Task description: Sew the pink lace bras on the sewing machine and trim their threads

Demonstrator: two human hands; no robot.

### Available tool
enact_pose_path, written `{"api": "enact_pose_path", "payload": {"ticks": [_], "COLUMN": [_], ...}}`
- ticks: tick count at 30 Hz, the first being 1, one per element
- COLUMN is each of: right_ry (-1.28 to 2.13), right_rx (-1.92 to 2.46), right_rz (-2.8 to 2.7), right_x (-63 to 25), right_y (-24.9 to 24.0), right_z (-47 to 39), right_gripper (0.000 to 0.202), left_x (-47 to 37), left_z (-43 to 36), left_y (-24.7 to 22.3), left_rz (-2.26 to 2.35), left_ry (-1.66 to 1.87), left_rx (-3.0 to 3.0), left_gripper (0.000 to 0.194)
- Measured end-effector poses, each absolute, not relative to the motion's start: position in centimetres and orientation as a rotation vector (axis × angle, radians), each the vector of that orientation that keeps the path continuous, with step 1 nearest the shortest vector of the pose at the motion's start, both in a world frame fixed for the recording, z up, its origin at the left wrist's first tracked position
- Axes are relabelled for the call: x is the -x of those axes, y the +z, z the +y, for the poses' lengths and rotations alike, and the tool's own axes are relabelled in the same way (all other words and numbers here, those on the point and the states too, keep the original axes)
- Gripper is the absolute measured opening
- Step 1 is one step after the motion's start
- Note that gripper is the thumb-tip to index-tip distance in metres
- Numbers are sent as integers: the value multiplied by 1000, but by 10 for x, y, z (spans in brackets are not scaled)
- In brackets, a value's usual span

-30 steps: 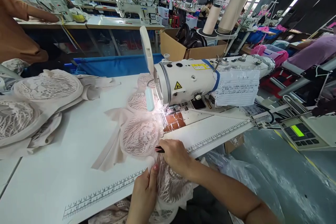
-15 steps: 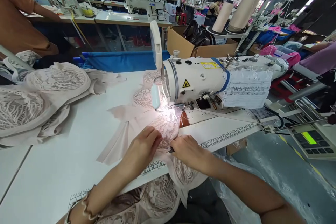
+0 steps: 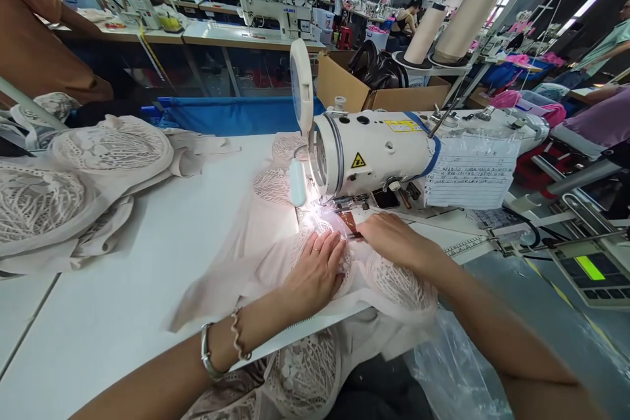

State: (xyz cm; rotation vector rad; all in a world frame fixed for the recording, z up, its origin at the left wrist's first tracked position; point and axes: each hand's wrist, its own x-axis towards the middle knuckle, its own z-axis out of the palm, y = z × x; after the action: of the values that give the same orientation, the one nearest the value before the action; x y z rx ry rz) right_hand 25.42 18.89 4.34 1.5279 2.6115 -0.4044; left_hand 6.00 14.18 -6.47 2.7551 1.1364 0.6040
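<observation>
My left hand (image 3: 315,272) lies flat, fingers stretched out, on a pale pink lace bra cup (image 3: 347,275) just in front of the lit needle area of a white sewing machine (image 3: 374,147). My right hand (image 3: 394,239) is closed beside the needle area, near a brown patch (image 3: 348,220) on the machine bed. A small dark pointed tool (image 3: 355,235) juts from its fingers, mostly hidden. Another lace cup (image 3: 398,282) of the bra hangs over the table edge under my right wrist. Pale fabric (image 3: 221,275) spreads to the left.
A pile of lace bras (image 3: 113,151) lies on the white table (image 3: 147,315) at left. More lace pieces (image 3: 305,367) rest on my lap. A handwritten sheet (image 3: 470,170) hangs on the machine, with a control panel (image 3: 590,269) at right. Behind stands a cardboard box (image 3: 339,82).
My left hand has moved right and flattened onto the lace. My right hand has moved up and right towards the machine. The bra has shifted right, its second cup now higher.
</observation>
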Motion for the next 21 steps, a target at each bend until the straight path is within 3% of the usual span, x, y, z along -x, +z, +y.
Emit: {"api": "enact_pose_path", "payload": {"ticks": [3,7,13,16,21], "right_ry": [-266,-395,-372,-373,-364], "right_rx": [-1766,-2159,-2280,-2233,-2172], "right_rz": [2590,2593,2570,2641,2716], "right_x": [-242,-221,-217,-218,-218], "right_y": [11,-28,-39,-36,-43], "right_z": [203,209,204,201,197], "right_gripper": [17,14,14,10,4], "left_x": [-55,-38,-44,-50,-52], "left_z": [149,175,182,168,162], "left_y": [-61,-53,-61,-65,-62], "left_rz": [1061,958,1288,1350,1329], "left_ry": [634,714,789,684,502], "left_rx": [-2746,-2653,-2609,-2845,-3066], "left_gripper": [51,30,38,49,50]}}
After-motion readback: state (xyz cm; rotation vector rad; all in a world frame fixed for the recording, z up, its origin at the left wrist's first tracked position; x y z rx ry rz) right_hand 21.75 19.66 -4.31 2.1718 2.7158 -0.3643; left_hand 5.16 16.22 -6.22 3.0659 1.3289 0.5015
